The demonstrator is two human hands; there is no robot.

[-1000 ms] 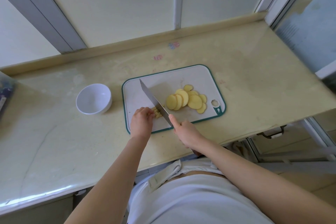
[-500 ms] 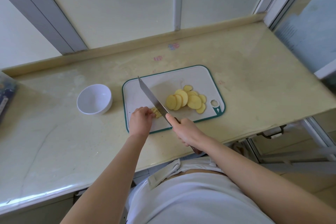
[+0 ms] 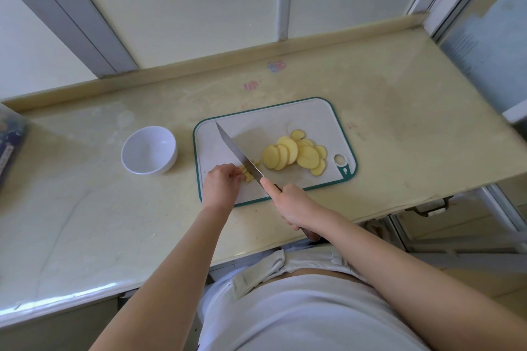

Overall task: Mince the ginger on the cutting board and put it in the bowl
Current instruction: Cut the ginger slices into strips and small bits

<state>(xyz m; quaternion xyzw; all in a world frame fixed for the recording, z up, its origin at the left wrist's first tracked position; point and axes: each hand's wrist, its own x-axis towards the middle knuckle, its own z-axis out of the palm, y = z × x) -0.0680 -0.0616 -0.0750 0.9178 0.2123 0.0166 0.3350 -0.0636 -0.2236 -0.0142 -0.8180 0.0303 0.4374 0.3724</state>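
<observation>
A white cutting board with a green rim (image 3: 299, 117) lies on the counter. Several pale yellow ginger slices (image 3: 293, 155) are fanned out on its right half. A small stack of ginger pieces (image 3: 247, 174) sits near the board's front left, and my left hand (image 3: 221, 184) holds it down with curled fingers. My right hand (image 3: 291, 204) grips the handle of a long knife (image 3: 236, 151), forefinger laid along the spine. The blade slants across the board with its edge at the small stack. The white bowl (image 3: 149, 149), with nothing in it, stands left of the board.
The beige counter (image 3: 399, 122) ends at a raised back ledge under a window. A dark, patterned object (image 3: 8, 145) sits at the far left edge. The counter's right end drops off beside a metal frame (image 3: 456, 222).
The knife has moved slightly back and forth over the small ginger stack, chopping. My left hand stays on the stack. The view has shifted a little.
</observation>
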